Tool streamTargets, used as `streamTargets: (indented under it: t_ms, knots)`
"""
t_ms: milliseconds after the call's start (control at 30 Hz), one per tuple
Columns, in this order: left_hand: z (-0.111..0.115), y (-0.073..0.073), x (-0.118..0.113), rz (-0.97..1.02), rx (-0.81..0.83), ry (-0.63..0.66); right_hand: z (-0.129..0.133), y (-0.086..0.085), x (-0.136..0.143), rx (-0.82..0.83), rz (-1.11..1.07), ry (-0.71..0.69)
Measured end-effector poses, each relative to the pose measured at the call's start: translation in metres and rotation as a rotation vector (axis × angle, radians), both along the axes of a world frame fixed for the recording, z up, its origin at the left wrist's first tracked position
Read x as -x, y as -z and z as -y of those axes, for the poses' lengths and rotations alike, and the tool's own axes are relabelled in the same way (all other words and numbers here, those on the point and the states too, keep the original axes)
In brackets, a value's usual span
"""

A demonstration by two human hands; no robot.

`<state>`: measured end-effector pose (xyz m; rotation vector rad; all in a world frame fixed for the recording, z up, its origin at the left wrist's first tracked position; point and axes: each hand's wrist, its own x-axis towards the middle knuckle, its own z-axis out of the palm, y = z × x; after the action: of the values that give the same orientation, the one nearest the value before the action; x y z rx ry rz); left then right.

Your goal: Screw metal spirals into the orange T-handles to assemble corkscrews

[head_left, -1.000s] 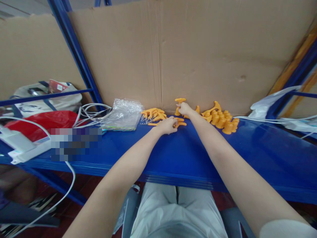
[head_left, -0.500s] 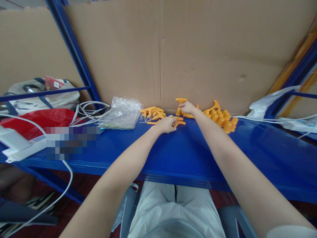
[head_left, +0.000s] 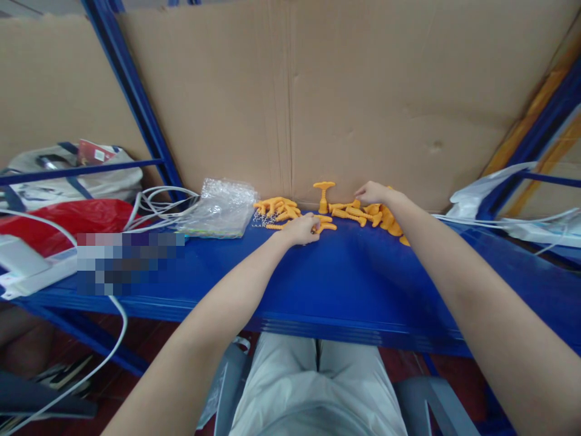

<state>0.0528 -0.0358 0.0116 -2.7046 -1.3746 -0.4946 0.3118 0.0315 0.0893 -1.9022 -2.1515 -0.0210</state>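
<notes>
My left hand [head_left: 305, 230] is closed around an orange forked piece [head_left: 327, 226] near the middle of the blue shelf. An orange T-shaped piece [head_left: 323, 197] stands upright by the cardboard. To its right, several orange ribbed pieces [head_left: 356, 214] lie in a loose group. My right hand [head_left: 373, 192] is over that group with its fingers drawn together; what they hold, if anything, is too small to make out. Rounded orange pieces [head_left: 390, 223] are partly hidden behind my right forearm. More branching orange pieces [head_left: 276, 206] lie left of my left hand, with small metal bits [head_left: 264, 218].
Clear plastic bags [head_left: 222, 209] lie left of the orange pieces. White cables [head_left: 158, 206], a red bag [head_left: 86, 218] and a white power strip [head_left: 40, 269] are farther left. Cardboard [head_left: 354, 91] rises behind the blue shelf [head_left: 318, 284]. White plastic [head_left: 481, 188] is at right.
My right hand has let go of the T-shaped piece, which now stands alone, and has moved right to the ribbed pieces. My left hand has stayed on its forked piece.
</notes>
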Motion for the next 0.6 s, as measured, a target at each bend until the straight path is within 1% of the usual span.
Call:
streamTargets:
  t_ms: [67,100,200,267,367,467,533,600]
  knots:
    - [0.001,-0.001,0.0,-0.009,0.0,-0.001,0.001,0.0,-0.017,0.054,0.065,0.063]
    - [0.001,-0.001,0.0,-0.009,-0.001,0.0,0.002,0.001,-0.025,0.046,0.092,0.11]
    - [0.001,-0.002,0.0,-0.013,0.003,-0.001,0.007,0.01,-0.046,-0.05,0.14,0.232]
    - [0.002,-0.002,-0.001,-0.022,0.008,-0.006,0.01,0.019,-0.055,-0.112,0.112,0.256]
    - [0.003,-0.004,-0.001,-0.029,0.017,0.0,0.012,0.033,-0.063,-0.128,0.022,0.27]
    - [0.005,-0.005,-0.001,-0.029,0.03,0.006,0.008,0.043,-0.065,-0.103,-0.016,0.262]
    - [0.005,-0.006,-0.001,-0.031,0.038,0.0,0.001,0.046,-0.066,-0.096,-0.007,0.224]
    - [0.005,-0.006,-0.001,-0.033,0.045,-0.003,-0.007,0.048,-0.067,-0.11,0.034,0.148]
